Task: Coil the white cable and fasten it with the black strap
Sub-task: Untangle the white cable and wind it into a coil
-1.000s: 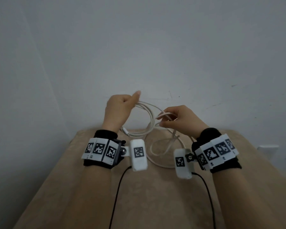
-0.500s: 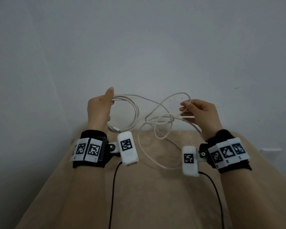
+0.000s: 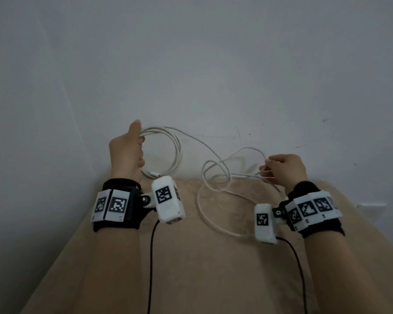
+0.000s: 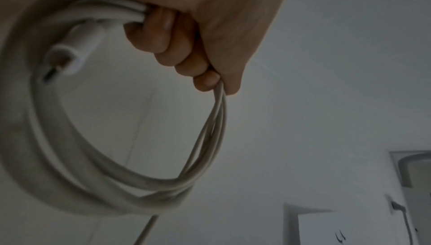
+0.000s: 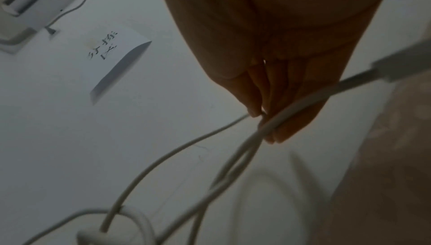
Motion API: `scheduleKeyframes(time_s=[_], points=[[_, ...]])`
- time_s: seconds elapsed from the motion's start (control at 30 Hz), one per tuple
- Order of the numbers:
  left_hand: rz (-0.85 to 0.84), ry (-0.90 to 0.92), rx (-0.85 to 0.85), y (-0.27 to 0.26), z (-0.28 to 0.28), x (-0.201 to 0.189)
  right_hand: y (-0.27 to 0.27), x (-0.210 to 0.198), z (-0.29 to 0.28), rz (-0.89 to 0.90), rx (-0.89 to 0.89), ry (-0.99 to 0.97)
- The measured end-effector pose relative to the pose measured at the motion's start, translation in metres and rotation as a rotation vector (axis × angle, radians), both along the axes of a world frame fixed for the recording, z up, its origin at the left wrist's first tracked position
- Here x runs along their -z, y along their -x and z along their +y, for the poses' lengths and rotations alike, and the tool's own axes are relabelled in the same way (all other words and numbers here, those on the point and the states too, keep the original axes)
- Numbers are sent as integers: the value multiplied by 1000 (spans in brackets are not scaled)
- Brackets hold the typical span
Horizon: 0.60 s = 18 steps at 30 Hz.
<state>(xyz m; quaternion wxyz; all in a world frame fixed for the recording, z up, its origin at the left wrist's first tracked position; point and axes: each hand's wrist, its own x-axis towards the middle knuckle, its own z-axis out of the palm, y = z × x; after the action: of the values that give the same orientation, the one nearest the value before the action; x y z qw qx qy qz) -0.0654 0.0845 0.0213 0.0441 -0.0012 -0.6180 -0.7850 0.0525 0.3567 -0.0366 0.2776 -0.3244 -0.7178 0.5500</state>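
Observation:
My left hand [image 3: 128, 150] is raised above the far left end of the table and grips several loops of the white cable [image 3: 176, 152] in its curled fingers [image 4: 168, 35]; a white plug end [image 4: 77, 46] hangs inside the coil [image 4: 70, 157]. A loose strand runs from it to my right hand [image 3: 284, 171], which pinches the cable [image 5: 291, 110] between thumb and fingertips. More slack lies in loops on the table [image 3: 213, 214]. No black strap shows in any view.
The beige table [image 3: 202, 268] stands against a pale wall [image 3: 213, 64]. Black wires [image 3: 151, 257] trail from both wrist cameras along my forearms. A paper note [image 5: 116, 61] hangs on the wall in the right wrist view.
My hands have drawn apart: the left moved up and left with the coil, the right moved right, stretching the loose strand between them.

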Motion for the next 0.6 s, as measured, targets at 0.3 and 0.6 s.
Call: scheduleKeyframes(time_s=[0.3, 0.6], points=[[61, 122, 73, -6, 22, 3, -2, -27, -49, -4, -403, -156], [42, 48, 67, -6, 19, 2, 7, -17, -75, -201, -649, -262]])
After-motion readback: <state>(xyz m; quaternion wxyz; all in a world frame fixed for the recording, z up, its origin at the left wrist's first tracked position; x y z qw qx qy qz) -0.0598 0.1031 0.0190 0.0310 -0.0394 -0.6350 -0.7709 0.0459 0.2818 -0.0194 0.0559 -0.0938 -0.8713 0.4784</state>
